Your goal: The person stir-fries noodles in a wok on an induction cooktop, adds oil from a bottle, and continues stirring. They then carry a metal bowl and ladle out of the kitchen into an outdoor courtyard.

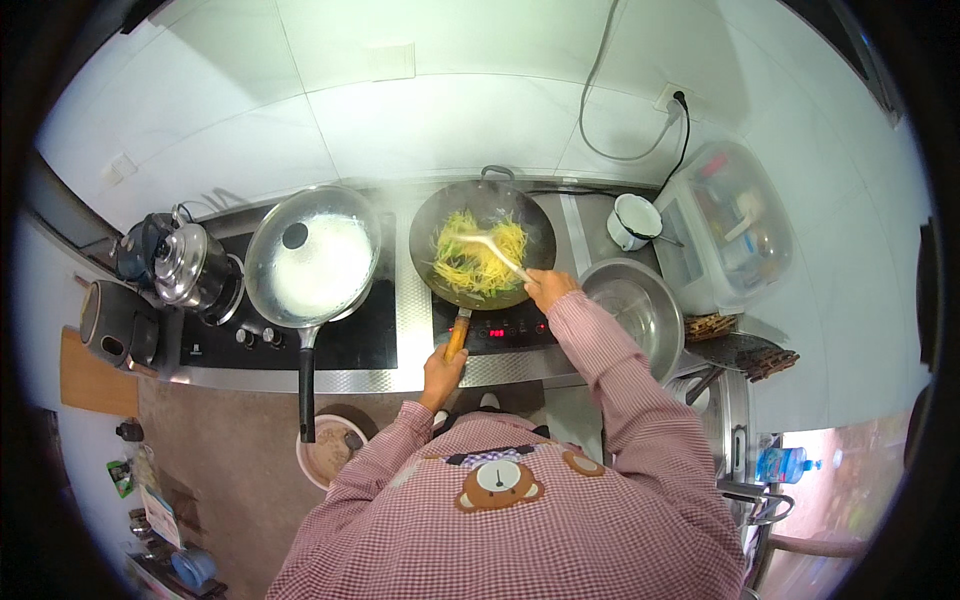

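A dark wok [426,259] stands on the induction cooktop [501,339], its wooden handle [457,337] pointing towards me. My left hand [442,373] is closed around that handle. In the wok lies a heap of yellow shredded food [480,271] with some green pieces among it. My right hand [551,288] grips a pale spatula or spoon [504,254] by its handle. The tool slants left over the wok, and its far end is among the shreds. Faint steam hangs above the wok.
Left of the wok, a glass-lidded pan [315,255] stretches its black handle [307,397] past the counter edge. A steel kettle [187,266] stands farther left. On the right are a steel basin [637,315], a white enamel mug [634,221] and a clear plastic box [724,225]. A bucket [322,450] sits on the floor.
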Available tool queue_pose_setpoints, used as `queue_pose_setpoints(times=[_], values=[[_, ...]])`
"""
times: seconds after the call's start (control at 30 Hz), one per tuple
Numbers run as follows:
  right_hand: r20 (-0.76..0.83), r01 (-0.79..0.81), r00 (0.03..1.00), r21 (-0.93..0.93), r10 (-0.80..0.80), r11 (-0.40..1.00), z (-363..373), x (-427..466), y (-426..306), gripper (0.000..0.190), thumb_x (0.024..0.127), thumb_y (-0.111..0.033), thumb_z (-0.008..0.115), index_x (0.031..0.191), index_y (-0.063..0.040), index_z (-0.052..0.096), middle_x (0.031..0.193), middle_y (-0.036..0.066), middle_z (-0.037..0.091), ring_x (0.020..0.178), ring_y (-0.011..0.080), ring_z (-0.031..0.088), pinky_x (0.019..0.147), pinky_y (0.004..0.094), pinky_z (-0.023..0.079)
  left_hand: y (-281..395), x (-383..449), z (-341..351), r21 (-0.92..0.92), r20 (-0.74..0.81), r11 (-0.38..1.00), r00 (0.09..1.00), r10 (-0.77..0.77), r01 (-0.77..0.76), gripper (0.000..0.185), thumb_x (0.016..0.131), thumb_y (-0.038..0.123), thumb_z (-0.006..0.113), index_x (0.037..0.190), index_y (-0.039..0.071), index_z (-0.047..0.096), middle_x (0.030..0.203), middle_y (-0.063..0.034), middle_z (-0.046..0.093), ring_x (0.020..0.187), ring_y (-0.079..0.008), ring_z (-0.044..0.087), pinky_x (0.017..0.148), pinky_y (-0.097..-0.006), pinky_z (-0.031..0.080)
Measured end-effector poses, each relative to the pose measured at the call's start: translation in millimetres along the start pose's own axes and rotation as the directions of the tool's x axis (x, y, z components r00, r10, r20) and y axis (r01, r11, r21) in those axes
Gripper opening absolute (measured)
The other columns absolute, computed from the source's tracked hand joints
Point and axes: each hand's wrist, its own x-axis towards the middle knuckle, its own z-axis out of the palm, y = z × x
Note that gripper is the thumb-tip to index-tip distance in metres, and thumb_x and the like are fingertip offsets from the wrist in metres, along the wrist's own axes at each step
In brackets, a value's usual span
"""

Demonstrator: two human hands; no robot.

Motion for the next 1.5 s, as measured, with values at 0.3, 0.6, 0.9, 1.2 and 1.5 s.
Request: queue_pose_setpoints(times=[0.3,0.6,0.9,1.2,1.5], values=[[0.161,0.100,0.986,-0.313,-0.051,0.945,-118.8,-66.2,30.5,0.031,0.087,-0.032,0.064,0.117,-0.022,0.069,0.104,0.012,0.070,0.095,0.0287,0.067,0.088,0.0399,0.051,-3.1,-0.5,2.0,0.021,0.009,1.000,1.000,0.018,-0.018,0.032,0.087,0.029,0.066,0.094,-0.002,0.060,0.070,-0.0158,0.060,0.063,-0.0246,0.058,0.061,-0.0379,0.047],[-0.051,0.031,0.998,0.039,-0.029,0.999,-42.6,-6.7,-3.2,0.033,0.090,-0.039,0.059,0.118,-0.024,0.067,0.107,0.012,0.069,0.097,0.0334,0.065,0.088,0.0437,0.051,-17.2,6.4,2.7,0.004,0.022,0.999,0.999,0.042,-0.042,0.033,0.086,0.030,0.067,0.096,-0.001,0.061,0.070,-0.0161,0.060,0.063,-0.0245,0.059,0.060,-0.0383,0.048],[-0.009,0.022,1.000,-0.165,-0.023,0.986,11.4,39.9,-21.4,0.031,0.090,-0.036,0.057,0.117,-0.025,0.067,0.104,0.015,0.068,0.098,0.0351,0.064,0.089,0.0457,0.050,0.7,3.0,-5.4,-0.004,0.046,1.000,0.999,-0.006,0.006,0.034,0.086,0.029,0.066,0.098,-0.002,0.062,0.068,-0.0145,0.060,0.062,-0.0232,0.060,0.060,-0.0371,0.048],[-0.129,-0.148,0.952,0.595,0.276,0.790,35.6,16.2,94.0,0.030,0.092,-0.032,0.055,0.112,-0.012,0.068,0.075,0.014,0.063,0.058,0.0237,0.058,0.052,0.0369,0.046,-7.1,5.7,1.9,0.039,0.035,0.998,0.998,0.052,-0.053,0.032,0.086,0.028,0.066,0.094,-0.003,0.061,0.069,-0.0175,0.060,0.062,-0.0262,0.059,0.061,-0.0384,0.048],[0.335,-0.397,0.909,0.876,0.248,0.274,37.7,-63.7,12.3,0.036,0.096,-0.028,0.056,0.125,-0.008,0.061,0.060,0.002,0.049,0.040,0.0074,0.034,0.036,0.0246,0.026,-18.8,9.1,0.9,0.012,0.018,0.998,0.997,0.068,-0.069,0.029,0.086,0.026,0.066,0.094,-0.001,0.060,0.067,-0.0120,0.058,0.057,-0.0206,0.055,0.054,-0.0342,0.044]])
